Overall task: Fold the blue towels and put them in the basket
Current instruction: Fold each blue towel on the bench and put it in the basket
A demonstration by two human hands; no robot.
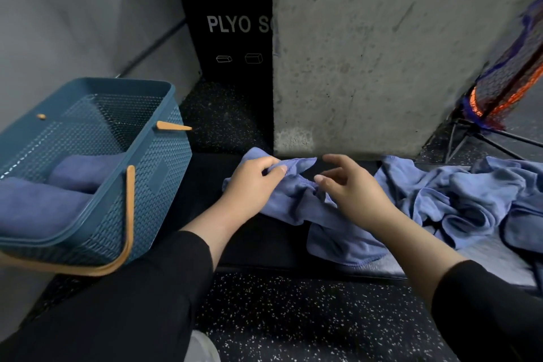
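Note:
A crumpled blue towel (296, 206) lies on a dark bench (205, 185) in front of me. My left hand (252, 179) grips its upper left edge, fingers curled into the cloth. My right hand (349, 185) hovers over the towel's middle with fingers spread and loosely bent, holding nothing. A heap of several more blue towels (458, 197) lies to the right. On the left stands a teal woven basket (164, 161) with tan handles. Two folded blue towels (41, 206) lie inside it.
A concrete pillar (382, 53) rises right behind the bench. A black plyo box (232, 26) stands behind it on the left. An orange and blue net on a black frame (505, 88) is at the far right. Speckled rubber floor (308, 317) lies below.

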